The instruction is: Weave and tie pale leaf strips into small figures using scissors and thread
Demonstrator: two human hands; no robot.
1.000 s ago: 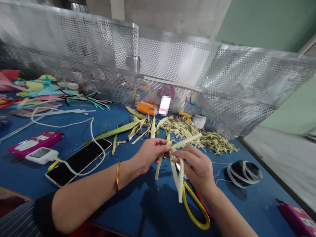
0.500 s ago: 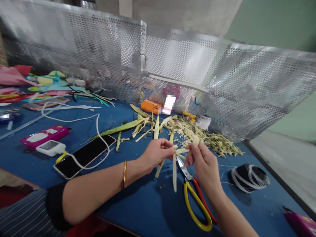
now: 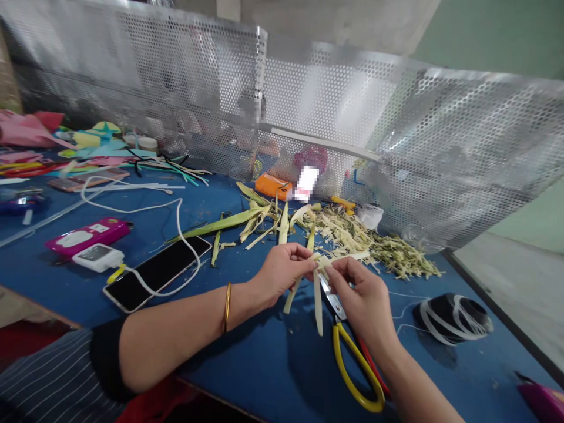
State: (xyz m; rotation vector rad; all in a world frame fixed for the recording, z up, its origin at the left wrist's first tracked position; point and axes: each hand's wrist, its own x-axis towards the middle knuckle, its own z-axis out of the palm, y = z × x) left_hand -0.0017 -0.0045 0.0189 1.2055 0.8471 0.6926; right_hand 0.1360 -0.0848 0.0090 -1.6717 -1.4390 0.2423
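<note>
Pale strips of leaf or husk cross each other between my two hands, above the table. My left hand pinches them where they cross, thumb against fingers. Fingers of my right hand close on the same crossing from the right, and one strip sticks out past them. Two strip ends hang down below my left fingertips. Scissors with one yellow and one red handle lie on the table under my right hand, their blades partly hidden by the strips. Longer green-yellow leaves lie behind my hands.
A heap of shredded leaf lies at the back, near an orange object. A spool of white strip stands at the right. A phone, white cable and magenta device lie left. A perforated metal screen borders the table.
My right hand has come in closer to my left, and its fingers now press at the strips' crossing. One strip now points out to the right. The view has shifted slightly.
</note>
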